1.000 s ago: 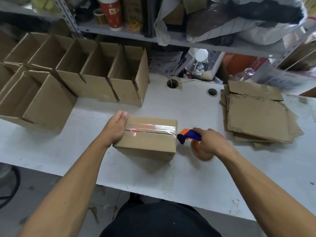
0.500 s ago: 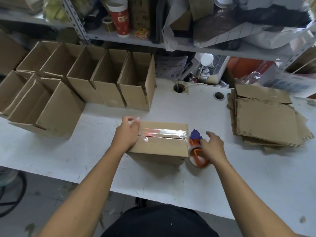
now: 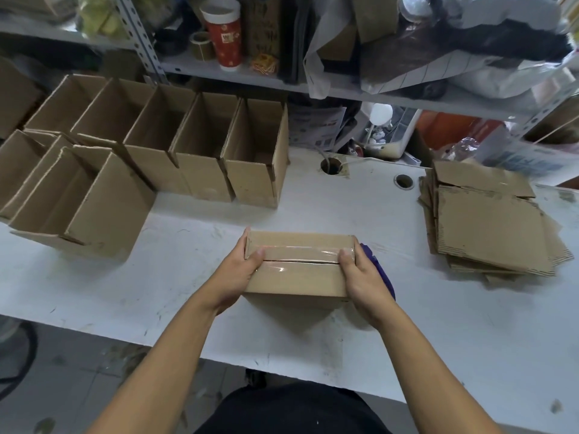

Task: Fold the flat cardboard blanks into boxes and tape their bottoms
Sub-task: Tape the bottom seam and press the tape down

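I have the taped box (image 3: 299, 264) between both hands near the front middle of the white table (image 3: 438, 324), its sealed bottom facing up. A strip of clear tape (image 3: 300, 256) runs along the seam where the two flaps meet. My left hand (image 3: 238, 270) grasps the left end, thumb on top beside the seam and fingers wrapped down the side. My right hand (image 3: 363, 277) grasps the right end the same way, thumb resting on the tape. Just behind my right hand a bit of the blue tape dispenser (image 3: 376, 267) shows on the table, touching or nearly touching the box; I cannot tell which.

Along the back left stands a row of finished boxes (image 3: 200, 151), mouths up and flaps raised, packed side by side. Their insides look bare where I can see into them. Nearer on the left another open box (image 3: 84, 202) lies tilted, and I see nothing inside it. On the right, well apart from my hands, the flat cardboard blanks (image 3: 488, 227) lie in a loose stack.

On the shelf (image 3: 219, 70) behind, a red paper cup (image 3: 224, 36) stands beside a roll of brown tape (image 3: 202, 45)
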